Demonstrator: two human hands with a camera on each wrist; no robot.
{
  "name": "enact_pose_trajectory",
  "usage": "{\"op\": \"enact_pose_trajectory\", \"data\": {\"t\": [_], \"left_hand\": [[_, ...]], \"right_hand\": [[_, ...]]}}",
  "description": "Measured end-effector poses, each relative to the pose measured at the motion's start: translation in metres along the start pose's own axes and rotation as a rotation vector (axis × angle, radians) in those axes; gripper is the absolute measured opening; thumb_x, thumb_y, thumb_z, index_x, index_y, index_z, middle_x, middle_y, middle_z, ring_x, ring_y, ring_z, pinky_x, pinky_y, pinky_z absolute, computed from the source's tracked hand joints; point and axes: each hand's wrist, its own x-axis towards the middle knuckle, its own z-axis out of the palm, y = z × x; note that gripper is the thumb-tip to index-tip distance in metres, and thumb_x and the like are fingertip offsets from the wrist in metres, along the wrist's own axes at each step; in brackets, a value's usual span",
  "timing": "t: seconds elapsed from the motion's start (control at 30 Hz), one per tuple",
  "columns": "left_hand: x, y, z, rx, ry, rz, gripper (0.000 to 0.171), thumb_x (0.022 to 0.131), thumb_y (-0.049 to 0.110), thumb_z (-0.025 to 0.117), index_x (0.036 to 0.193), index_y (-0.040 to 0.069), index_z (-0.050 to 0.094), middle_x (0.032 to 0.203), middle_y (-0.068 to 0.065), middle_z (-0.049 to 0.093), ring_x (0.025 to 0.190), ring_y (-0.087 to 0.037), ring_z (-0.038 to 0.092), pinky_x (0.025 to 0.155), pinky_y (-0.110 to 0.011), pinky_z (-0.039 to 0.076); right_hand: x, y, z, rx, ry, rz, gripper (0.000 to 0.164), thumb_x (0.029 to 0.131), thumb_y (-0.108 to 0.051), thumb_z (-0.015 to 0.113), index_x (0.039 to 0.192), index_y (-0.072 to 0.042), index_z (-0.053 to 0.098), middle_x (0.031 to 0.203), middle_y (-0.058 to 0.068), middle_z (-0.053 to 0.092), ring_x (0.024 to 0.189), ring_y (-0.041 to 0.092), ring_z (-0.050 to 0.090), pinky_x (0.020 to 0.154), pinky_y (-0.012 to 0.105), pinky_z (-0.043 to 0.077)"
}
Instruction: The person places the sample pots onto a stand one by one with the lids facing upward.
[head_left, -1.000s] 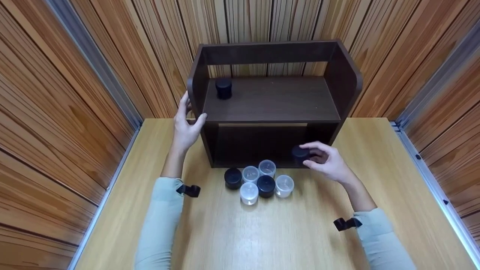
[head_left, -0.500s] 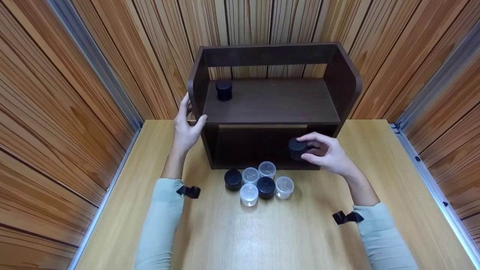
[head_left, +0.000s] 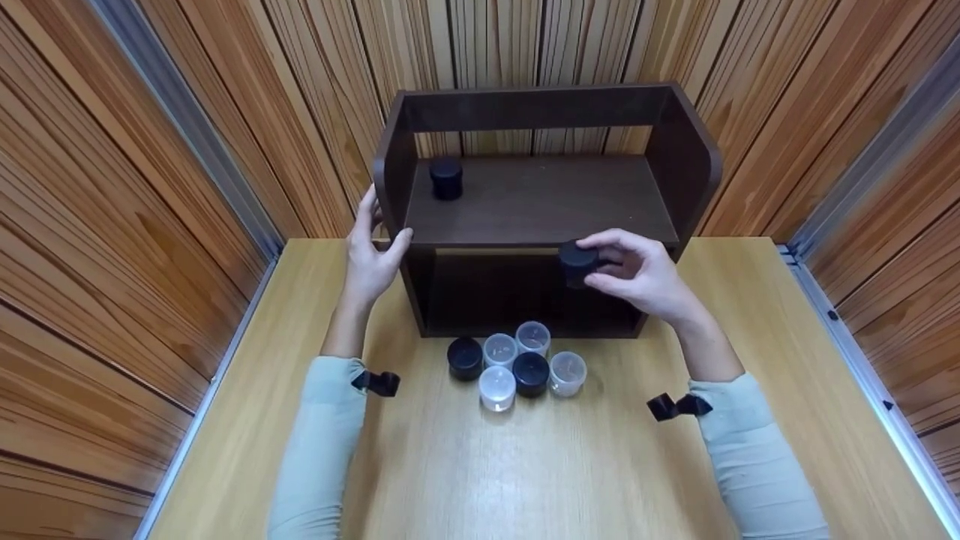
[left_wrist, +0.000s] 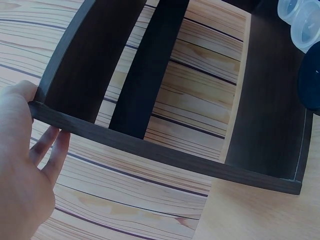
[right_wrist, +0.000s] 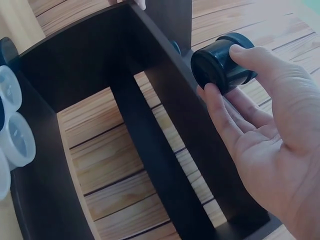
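My right hand (head_left: 637, 277) pinches a small black jar (head_left: 577, 264) between thumb and fingers, in front of the upper board of a dark brown two-tier shelf (head_left: 540, 202). In the right wrist view the black jar (right_wrist: 222, 62) lies tipped on its side relative to the camera, near the shelf board's edge. My left hand (head_left: 373, 259) grips the shelf's left side panel, thumb on one face and fingers on the other, also seen with the left hand (left_wrist: 30, 160) in the left wrist view. Another black jar (head_left: 447, 178) stands at the left of the upper board.
Before the shelf, on the wooden table (head_left: 465, 480), cluster two black jars (head_left: 465, 358) and several clear plastic cups (head_left: 568, 373). One clear container (head_left: 497, 388) looks whitish on top. Wood-patterned walls (head_left: 150, 262) stand at the back and both sides.
My right hand has lifted the black jar up and to the left, from before the lower compartment to the upper board's front edge. The left hand stays on the side panel.
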Motion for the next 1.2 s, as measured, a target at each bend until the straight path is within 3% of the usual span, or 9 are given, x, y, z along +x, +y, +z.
{"op": "enact_pose_trajectory", "data": {"t": [0.23, 0.5, 0.9, 1.2], "left_hand": [[-0.001, -0.001, 0.001, 0.018, 0.018, 0.016, 0.079, 0.101, 0.002, 0.075, 0.171, 0.000, 0.040, 0.158, -0.026, 0.064, 0.142, -0.041, 0.066, 0.081, -0.014, 0.061], [-0.002, -0.002, 0.001, 0.029, 0.023, 0.019, 0.078, 0.101, 0.004, 0.075, 0.171, 0.001, 0.041, 0.156, -0.026, 0.065, 0.141, -0.041, 0.067, 0.082, -0.015, 0.061], [-0.005, -0.001, 0.000, 0.019, 0.012, 0.001, 0.079, 0.102, 0.003, 0.074, 0.172, 0.001, 0.039, 0.163, -0.023, 0.060, 0.144, -0.041, 0.064, 0.085, -0.016, 0.062], [0.000, -0.001, 0.001, 0.016, 0.007, 0.000, 0.079, 0.102, 0.003, 0.074, 0.172, 0.002, 0.038, 0.160, -0.025, 0.063, 0.143, -0.040, 0.065, 0.082, -0.014, 0.062]], "right_hand": [[0.019, -0.006, 0.007, -0.009, -0.039, 0.025, 0.046, 0.093, 0.019, 0.076, 0.138, 0.018, 0.065, 0.130, -0.010, 0.076, 0.114, 0.007, 0.079, 0.093, 0.020, 0.066], [0.038, -0.013, 0.018, 0.015, -0.012, 0.061, 0.046, 0.095, 0.017, 0.076, 0.139, 0.016, 0.065, 0.130, -0.006, 0.075, 0.115, 0.011, 0.078, 0.095, 0.023, 0.066], [0.070, -0.018, 0.035, -0.030, -0.065, 0.046, 0.044, 0.096, 0.011, 0.078, 0.140, 0.006, 0.070, 0.140, 0.015, 0.070, 0.118, 0.013, 0.077, 0.097, 0.026, 0.067], [0.092, -0.021, 0.050, 0.020, -0.024, 0.040, 0.045, 0.094, 0.012, 0.080, 0.138, 0.011, 0.069, 0.132, 0.003, 0.073, 0.117, 0.012, 0.077, 0.100, 0.025, 0.066]]}}
